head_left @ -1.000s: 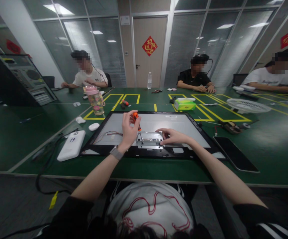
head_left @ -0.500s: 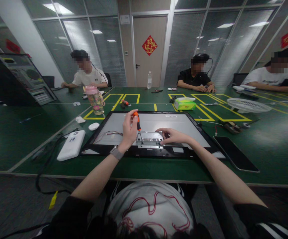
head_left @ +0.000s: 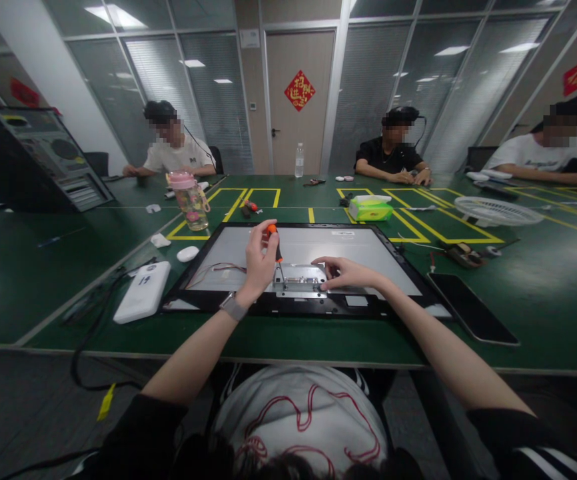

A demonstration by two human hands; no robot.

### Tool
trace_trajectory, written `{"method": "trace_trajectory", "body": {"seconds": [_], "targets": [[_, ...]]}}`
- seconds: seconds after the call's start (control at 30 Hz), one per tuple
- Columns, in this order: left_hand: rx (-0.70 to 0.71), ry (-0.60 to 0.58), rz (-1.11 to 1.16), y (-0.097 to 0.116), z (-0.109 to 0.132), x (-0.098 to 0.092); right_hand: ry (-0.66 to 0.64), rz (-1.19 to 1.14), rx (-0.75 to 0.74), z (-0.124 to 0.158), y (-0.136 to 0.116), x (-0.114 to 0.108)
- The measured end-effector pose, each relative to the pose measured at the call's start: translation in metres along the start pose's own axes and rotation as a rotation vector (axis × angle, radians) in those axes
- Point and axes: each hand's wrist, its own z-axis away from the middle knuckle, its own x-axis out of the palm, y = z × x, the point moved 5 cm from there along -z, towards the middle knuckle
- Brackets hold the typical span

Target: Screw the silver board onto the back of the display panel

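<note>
Your left hand (head_left: 259, 263) has its grip closed around the orange-and-black screwdriver (head_left: 279, 253); the tool's long axis drops steeply to the left end of the metal bracket (head_left: 301, 272). From that grip the bracket lies just below and to the right, long axis crosswise, towards your right hand (head_left: 346, 273), whose fingers curve at its right end; whether they pinch it, I cannot tell. Beneath both grips, the display panel (head_left: 313, 247) lies flat on the worktop (head_left: 248, 340).
</note>
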Motion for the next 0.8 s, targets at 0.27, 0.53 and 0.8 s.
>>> {"method": "trace_trajectory", "body": {"seconds": [0.27, 0.53, 0.8], "targets": [[0.011, 0.009, 0.002, 0.0004, -0.0003, -0.0008, 0.002, -0.016, -0.012, -0.0007, 0.0010, 0.0001], [-0.003, 0.000, 0.020, -0.0006, -0.0007, 0.0004, -0.003, -0.021, -0.009, -0.0004, 0.0013, 0.0004], [-0.013, -0.007, 0.032, -0.0010, -0.0003, 0.0008, -0.004, -0.025, -0.012, -0.0005, 0.0000, 0.0007]]}}
